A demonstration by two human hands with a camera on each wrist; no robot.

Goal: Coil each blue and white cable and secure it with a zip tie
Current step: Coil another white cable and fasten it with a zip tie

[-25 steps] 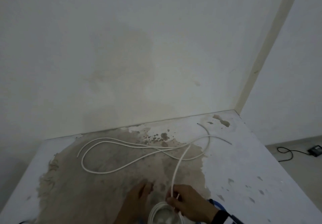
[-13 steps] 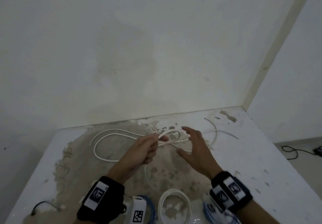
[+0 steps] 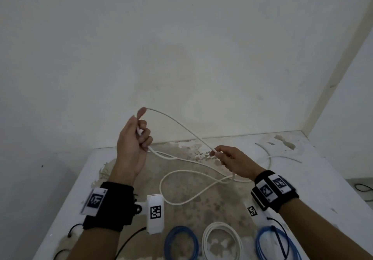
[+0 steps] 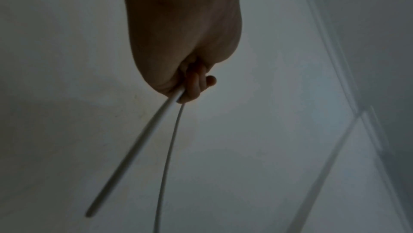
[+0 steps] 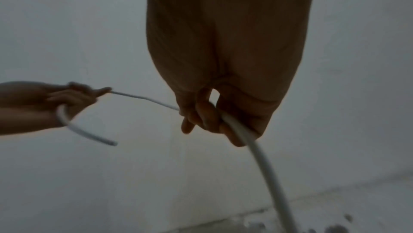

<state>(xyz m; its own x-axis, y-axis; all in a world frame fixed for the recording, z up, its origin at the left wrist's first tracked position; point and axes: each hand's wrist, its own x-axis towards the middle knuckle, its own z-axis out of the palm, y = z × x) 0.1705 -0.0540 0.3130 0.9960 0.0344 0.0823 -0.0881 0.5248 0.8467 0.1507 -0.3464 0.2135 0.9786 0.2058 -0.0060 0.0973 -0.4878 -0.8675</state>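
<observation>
Near edge of the table (image 3: 333, 181): three finished coils in a row, a blue coil (image 3: 181, 245) at left, a white coil (image 3: 222, 239) in the middle, a second blue coil (image 3: 278, 243) at right. A dark strip crosses the right one, likely its zip tie; ties on the other two can't be made out.

Cable in hand: the loose white cable (image 3: 181, 128). Your left hand (image 3: 133, 140) is raised over the far left of the table, fingers curled round the cable near one end; a short tail sticks out below the fist. Your right hand (image 3: 232, 160) sits lower and to the right, pinching the same cable between thumb and fingers. A single span runs between the two hands, off the table.

The rest of it trails on the stained top: one big loop below your hands, more slack running to the far right corner.

Judgement: first turn not yet closed. This cable is at the very start of coiling, and the whole length plus its tie is left. No spare zip tie visible.
</observation>
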